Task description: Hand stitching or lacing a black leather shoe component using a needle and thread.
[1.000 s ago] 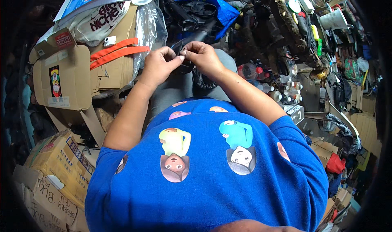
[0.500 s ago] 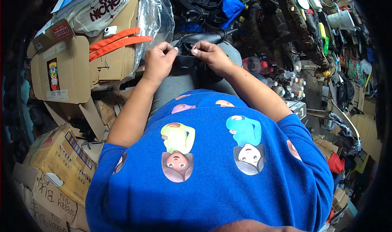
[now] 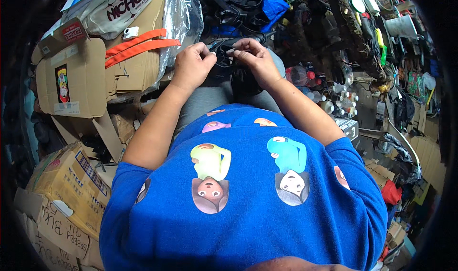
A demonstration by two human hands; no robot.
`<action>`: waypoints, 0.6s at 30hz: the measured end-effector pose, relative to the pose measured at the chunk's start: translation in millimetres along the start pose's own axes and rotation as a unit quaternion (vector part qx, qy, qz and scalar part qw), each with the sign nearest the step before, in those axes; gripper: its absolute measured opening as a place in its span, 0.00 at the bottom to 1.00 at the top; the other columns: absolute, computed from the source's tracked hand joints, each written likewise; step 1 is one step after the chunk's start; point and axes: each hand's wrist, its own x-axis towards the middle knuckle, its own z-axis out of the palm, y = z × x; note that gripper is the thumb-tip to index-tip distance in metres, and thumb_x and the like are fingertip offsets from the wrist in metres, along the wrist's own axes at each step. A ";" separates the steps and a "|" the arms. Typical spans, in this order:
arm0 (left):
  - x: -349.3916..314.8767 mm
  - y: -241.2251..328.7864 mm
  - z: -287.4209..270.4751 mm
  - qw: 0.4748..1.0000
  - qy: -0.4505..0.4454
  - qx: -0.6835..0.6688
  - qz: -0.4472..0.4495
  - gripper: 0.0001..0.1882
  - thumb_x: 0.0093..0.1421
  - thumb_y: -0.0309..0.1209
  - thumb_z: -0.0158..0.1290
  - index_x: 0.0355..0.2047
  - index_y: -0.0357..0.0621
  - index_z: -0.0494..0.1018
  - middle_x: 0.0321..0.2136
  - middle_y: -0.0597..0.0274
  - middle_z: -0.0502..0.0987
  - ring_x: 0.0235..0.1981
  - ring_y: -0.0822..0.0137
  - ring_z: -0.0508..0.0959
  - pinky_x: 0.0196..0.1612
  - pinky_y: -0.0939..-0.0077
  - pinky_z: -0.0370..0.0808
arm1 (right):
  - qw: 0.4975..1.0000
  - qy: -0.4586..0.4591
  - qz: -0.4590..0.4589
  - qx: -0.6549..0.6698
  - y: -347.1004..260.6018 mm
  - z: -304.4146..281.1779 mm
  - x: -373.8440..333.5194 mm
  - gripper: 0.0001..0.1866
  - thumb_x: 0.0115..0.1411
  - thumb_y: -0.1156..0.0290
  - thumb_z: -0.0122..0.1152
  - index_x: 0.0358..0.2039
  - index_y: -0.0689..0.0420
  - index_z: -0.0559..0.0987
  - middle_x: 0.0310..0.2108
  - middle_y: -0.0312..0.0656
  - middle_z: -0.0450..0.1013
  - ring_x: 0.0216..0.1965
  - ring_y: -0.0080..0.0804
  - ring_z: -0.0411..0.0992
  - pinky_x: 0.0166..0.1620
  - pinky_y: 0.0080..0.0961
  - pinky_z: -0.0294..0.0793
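Black item (image 3: 222,70) over the lap (image 3: 206,103), on my feed.
Orange straps (image 3: 143,51) left of it; left hand (image 3: 193,67) at its left side, right hand (image 3: 260,65) at its right, each thumb near its forefinger; I cannot tell whether either pinches anything. Bottles (image 3: 344,104) farther right.

The lap item (image 3: 222,67) is black, the cartoon-patterned shirt (image 3: 250,185) blue.

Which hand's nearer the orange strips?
Left. The left hand is just right of the orange strips, near their ends; the right hand is farther right, beyond the left.
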 end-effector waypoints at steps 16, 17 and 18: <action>0.4 -1.5 8.0 0.996 0.003 0.047 0.080 0.11 0.51 0.32 0.53 0.21 0.35 0.70 0.18 0.50 0.72 0.19 0.60 0.72 0.25 0.67 0.67 | 0.700 -0.033 -0.210 -0.682 -35.1 10.9 -4.3 0.08 0.53 0.64 0.56 0.28 0.55 0.77 0.28 0.42 0.72 0.36 0.40 0.72 0.39 0.37 0.66; 0.4 0.0 8.5 0.996 0.002 0.047 0.080 0.11 0.51 0.32 0.53 0.21 0.35 0.70 0.18 0.50 0.72 0.19 0.60 0.72 0.25 0.67 0.67 | 0.698 -0.039 -0.198 -0.687 -35.0 10.1 -2.8 0.09 0.54 0.64 0.55 0.29 0.55 0.77 0.28 0.42 0.72 0.36 0.40 0.72 0.39 0.37 0.67; 0.0 2.6 8.0 0.997 -0.015 0.041 0.062 0.11 0.51 0.32 0.53 0.21 0.35 0.70 0.19 0.49 0.72 0.20 0.58 0.72 0.26 0.66 0.67 | 0.698 -0.038 -0.197 -0.687 -35.7 9.0 -0.2 0.09 0.54 0.64 0.55 0.29 0.55 0.77 0.28 0.42 0.72 0.36 0.40 0.72 0.39 0.37 0.67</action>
